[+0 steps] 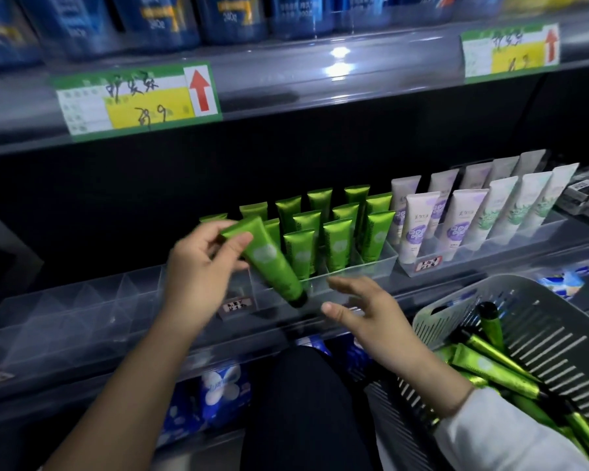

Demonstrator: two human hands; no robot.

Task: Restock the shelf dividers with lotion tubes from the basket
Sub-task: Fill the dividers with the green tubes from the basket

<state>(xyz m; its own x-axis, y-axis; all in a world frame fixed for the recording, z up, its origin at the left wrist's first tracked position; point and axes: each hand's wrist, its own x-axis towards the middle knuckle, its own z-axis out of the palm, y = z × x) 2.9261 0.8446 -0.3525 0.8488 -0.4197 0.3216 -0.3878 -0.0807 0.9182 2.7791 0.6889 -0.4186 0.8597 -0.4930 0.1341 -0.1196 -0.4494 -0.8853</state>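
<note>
A long clear shelf divider tray (82, 311) runs along the shelf, and its boxes on the left side have nothing in them. Further right, rows of green lotion tubes (337, 232) stand up straight in the clear boxes with their caps down. Beside them stand white tubes with purple labels (419, 229) and white tubes with green labels (510, 212). A grey basket (538, 334) with slots in its sides sits at the lower right, and more green tubes (490, 368) lie piled inside it. The left hand (201, 270) pinches the flat end of one green lotion tube (269, 263) between thumb and fingers. That tube tilts down, its black cap low, just in front of the standing green tubes. The right hand (364, 311) is spread wide with nothing in it, just below the tilted tube. A green and yellow price tag (136, 100) with a red arrow sits on the shelf edge above.
</note>
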